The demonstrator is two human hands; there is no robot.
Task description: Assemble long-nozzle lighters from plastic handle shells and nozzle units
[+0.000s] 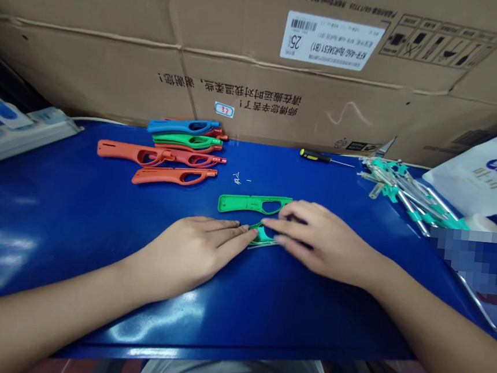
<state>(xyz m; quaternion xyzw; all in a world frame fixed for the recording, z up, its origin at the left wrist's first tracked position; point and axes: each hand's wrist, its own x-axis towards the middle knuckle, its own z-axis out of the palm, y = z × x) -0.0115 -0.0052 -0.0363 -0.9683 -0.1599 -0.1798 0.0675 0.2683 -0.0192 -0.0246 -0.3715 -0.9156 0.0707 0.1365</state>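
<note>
My left hand lies over the left part of a green lighter shell half, its fingers closed together and pressing on it. That shell half rests on the blue table, partly hidden under both hands. My right hand grips its right end, index finger along the upper edge and thumb near the lower edge. Just beyond lies a second green lighter shell half, hollow side up. Its right end is partly covered by my right hand's curled fingers. A thin pale strip shows along the near edge of the held half.
Several orange, red, blue and green lighter casings lie at the back left. A screwdriver and a pile of metal lighter tubes with green parts are at the back right. A cardboard box walls off the rear. A power strip stands left.
</note>
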